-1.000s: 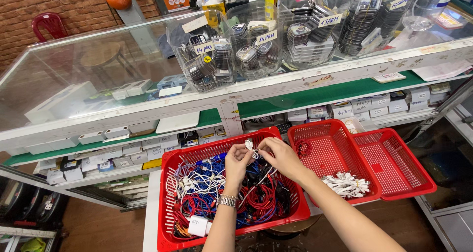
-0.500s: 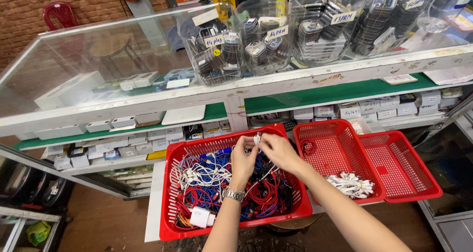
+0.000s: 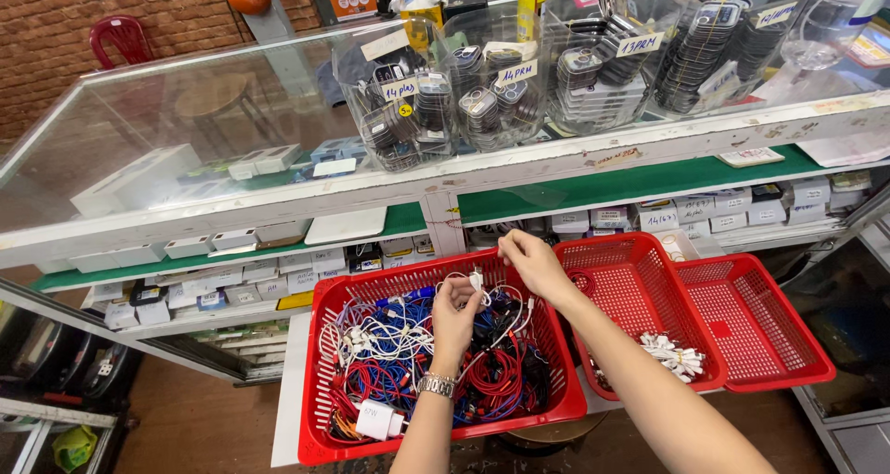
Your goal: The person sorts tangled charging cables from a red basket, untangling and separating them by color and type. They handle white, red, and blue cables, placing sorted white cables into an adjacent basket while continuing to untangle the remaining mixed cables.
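Here, the head view looks down at a person's two bare hands working over a red plastic basket filled with tangled cables in red, blue, black and white. The basket sits on a low white counter in front of a glass display case stocked with small boxes and clear bins of phone accessories.

The left hand, with a metal watch on its wrist, is raised above the middle of the basket. Its grip is pinched closed on a thin white cable, near a small white plug end. The right hand reaches in from the right, just beside the left. Its fingers are curled closed around the same white cable, a little higher up. The cable's loops trail down into the tangle below.

Judging from this, the work in hand is drawing one cable free of the pile. Doing it well calls for lifting slowly, keeping the plug end pinched, and letting the other hand feed the loops out so nothing snags.

To the right stand two more red baskets; the nearer one holds a small bundle of white cables.
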